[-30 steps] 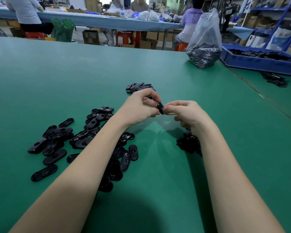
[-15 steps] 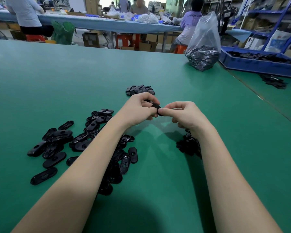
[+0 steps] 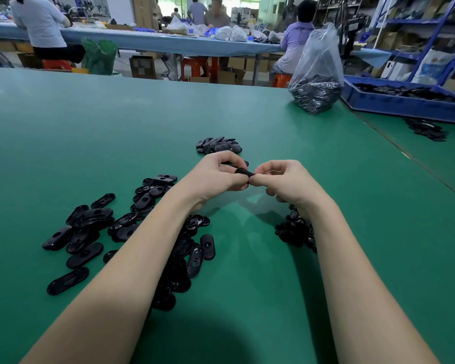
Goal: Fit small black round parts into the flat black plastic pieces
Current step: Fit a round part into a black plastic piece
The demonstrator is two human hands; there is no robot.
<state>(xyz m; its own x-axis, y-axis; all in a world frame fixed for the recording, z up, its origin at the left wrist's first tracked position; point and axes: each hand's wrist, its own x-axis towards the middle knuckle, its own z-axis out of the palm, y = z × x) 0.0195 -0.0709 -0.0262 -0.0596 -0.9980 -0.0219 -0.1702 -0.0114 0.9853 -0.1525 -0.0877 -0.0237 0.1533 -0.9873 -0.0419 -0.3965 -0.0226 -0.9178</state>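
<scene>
Curled fingers (image 3: 243,183) of both hands around one flat black piece (image 3: 243,172).

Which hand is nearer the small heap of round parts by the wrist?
Right. The right hand is raised just beyond the heap of round parts, whose edge its wrist hides. The left hand is farther left, across bare green table.

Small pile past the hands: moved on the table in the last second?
No. The small pile sits at the same spot on the green table beyond the left hand; only the camera shifted.
</scene>
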